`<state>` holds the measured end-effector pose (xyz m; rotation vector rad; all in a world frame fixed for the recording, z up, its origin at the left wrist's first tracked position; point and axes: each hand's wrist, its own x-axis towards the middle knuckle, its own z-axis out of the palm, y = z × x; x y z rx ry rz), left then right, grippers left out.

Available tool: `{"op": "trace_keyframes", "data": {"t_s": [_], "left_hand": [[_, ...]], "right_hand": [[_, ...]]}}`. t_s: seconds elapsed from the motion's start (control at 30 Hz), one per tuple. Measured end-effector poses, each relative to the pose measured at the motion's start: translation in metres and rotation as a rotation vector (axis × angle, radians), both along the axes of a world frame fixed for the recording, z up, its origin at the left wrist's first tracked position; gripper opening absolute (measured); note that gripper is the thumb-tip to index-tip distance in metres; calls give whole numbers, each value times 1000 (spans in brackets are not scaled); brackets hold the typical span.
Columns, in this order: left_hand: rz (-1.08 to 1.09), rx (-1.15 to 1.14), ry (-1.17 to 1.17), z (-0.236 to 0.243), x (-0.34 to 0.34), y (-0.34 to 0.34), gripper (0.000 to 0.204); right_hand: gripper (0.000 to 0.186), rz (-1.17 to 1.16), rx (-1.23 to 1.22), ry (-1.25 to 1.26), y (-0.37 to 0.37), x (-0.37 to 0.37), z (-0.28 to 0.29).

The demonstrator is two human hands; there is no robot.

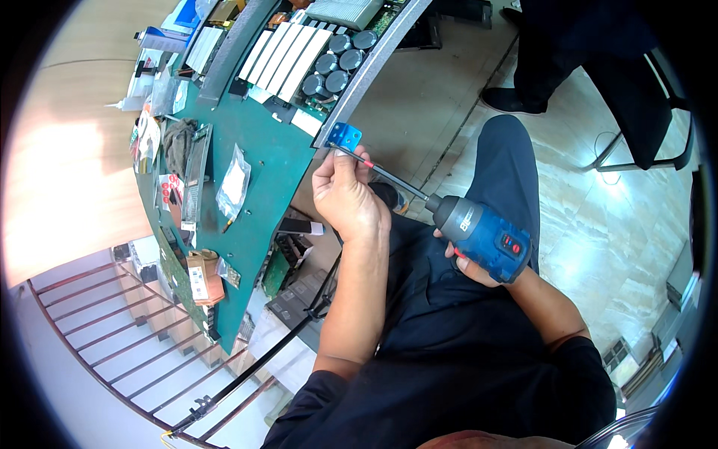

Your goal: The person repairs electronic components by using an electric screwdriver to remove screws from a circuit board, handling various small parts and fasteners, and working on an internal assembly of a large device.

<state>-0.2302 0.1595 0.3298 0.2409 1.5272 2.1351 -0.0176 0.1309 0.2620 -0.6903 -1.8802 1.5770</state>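
Blue-and-black and barrel-bodied, the power screwdriver (485, 233) is wrapped by the right grip (477, 272), its long steel bit (400, 182) pointed at the blue metal bracket (346, 135). What is pinched there by the left grip (353, 202) cannot be told. Probably hefty and stiff, the screwdriver is best held below its barrel.

This looks like an electronics workshop: beyond the left fingers (345, 168) stand round black capacitors (336, 81) on a green circuit board (387, 21), left of them spreads a green work surface (273, 159) with a clear plastic bag (235, 183), and right of them is a blue power driver (486, 236).
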Motion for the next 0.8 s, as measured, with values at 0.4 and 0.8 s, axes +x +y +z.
{"op": "trace_keyframes", "data": {"t_s": [0.4,0.8], "left_hand": [[-1,-50,86,2,-4,0,11],[-29,-134,91,7,-11,-2,17]], "right_hand": [[35,23,247,43,6,-2,-1],[58,-31,80,209,14,-9,21]]}}
